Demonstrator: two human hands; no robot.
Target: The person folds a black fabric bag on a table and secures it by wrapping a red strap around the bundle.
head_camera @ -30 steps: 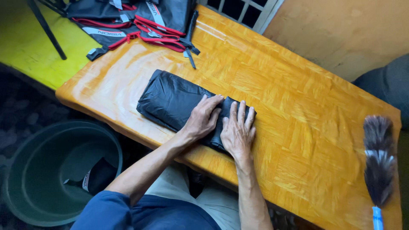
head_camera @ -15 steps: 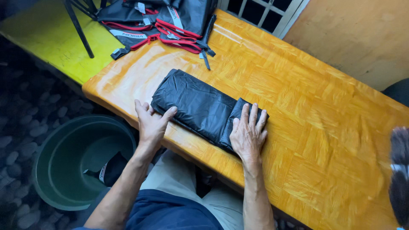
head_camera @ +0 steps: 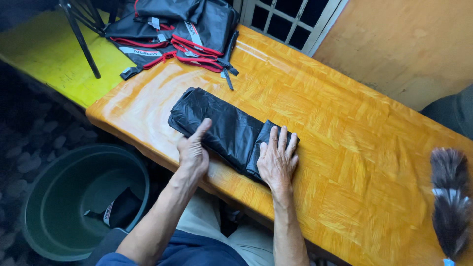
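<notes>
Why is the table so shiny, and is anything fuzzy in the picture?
Head view: light glares pale across the glossy orange table, brightest near the far-left end; the left hand, right hand and black folded bag look sharp; the feather duster at the right edge is blurry; the floor is dark.

Folded plastic bag (head_camera: 224, 130) lies on table (head_camera: 345, 148), near its front edge. Left hand (head_camera: 193, 150) rests on bag's near edge, right hand (head_camera: 277, 160) flat on bag's right end. Strapped fabric bundle (head_camera: 177, 34) behind, at table's far-left corner. Feather duster (head_camera: 451, 202) far right. Bucket (head_camera: 81, 202) on floor, front-left of table.
</notes>
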